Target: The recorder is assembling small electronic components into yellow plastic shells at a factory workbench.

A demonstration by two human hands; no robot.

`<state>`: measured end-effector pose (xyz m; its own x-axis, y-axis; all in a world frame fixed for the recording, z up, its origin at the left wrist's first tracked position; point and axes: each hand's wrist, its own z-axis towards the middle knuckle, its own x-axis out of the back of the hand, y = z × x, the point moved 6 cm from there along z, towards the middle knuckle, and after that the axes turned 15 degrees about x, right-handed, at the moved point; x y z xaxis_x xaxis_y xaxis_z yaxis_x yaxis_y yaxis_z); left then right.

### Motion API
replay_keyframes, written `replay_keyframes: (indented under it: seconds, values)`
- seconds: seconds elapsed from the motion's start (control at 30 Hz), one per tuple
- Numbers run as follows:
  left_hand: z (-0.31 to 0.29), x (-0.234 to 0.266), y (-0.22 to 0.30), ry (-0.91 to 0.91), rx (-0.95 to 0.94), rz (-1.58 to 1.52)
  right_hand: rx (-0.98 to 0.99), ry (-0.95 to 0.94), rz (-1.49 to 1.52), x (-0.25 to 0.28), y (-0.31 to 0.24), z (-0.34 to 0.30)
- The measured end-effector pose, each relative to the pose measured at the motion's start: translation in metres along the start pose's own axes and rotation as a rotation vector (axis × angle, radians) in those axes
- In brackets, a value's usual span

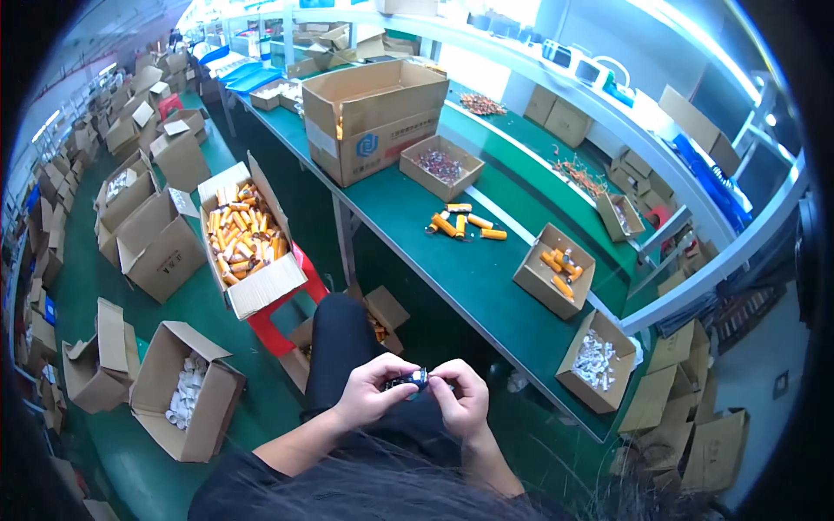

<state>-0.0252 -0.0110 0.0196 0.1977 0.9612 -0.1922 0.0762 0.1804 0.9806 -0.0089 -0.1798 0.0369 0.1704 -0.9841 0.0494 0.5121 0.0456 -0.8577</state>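
Observation:
Above my lap, my left hand [369, 392] is closed around a small dark cylindrical piece [407, 380] with a pale patch near its end. The fingers of my right hand [462, 398] are pinched together at the right end of that piece. Whatever lies between those fingertips is too small to make out. On the green table ahead lies a loose group of orange cylinders [460, 224] with dark ends. More orange cylinders [561, 265] sit in a small cardboard box [532, 280] to the right.
A cardboard box of white pieces [594, 358] stands at the table's near right corner. A large carton [375, 117] and a tray of small parts [441, 163] are farther back. To the left, a carton full of orange cylinders [243, 230] rests on a red stool [300, 291]. Open boxes crowd the floor.

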Motion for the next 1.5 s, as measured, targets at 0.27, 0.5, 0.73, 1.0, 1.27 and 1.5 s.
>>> replay_keyframes:
  seconds: [0.27,0.5,0.73,1.0,1.27,1.5]
  values:
    - [-0.034,0.003,0.003,-0.041,0.052,-0.170,0.120,-0.083,-0.031,-0.021,-0.037,-0.014]
    - [-0.053,-0.005,0.013,-0.088,0.052,-0.182,0.123,-0.113,-0.062,-0.018,-0.060,-0.023]
    - [-0.047,-0.009,0.042,-0.135,-0.029,-0.091,0.303,-0.210,-0.152,-0.015,-0.105,-0.002]
    - [-0.039,-0.016,0.065,-0.051,-0.112,0.097,0.399,-0.293,-0.193,0.000,-0.114,0.021]
    - [-0.040,-0.003,0.114,0.134,-0.433,0.573,0.676,-0.468,-0.435,-0.014,-0.145,0.069]
    - [-0.013,0.039,0.125,0.258,-0.441,-0.134,0.636,-0.466,-0.363,-0.011,-0.141,0.121]
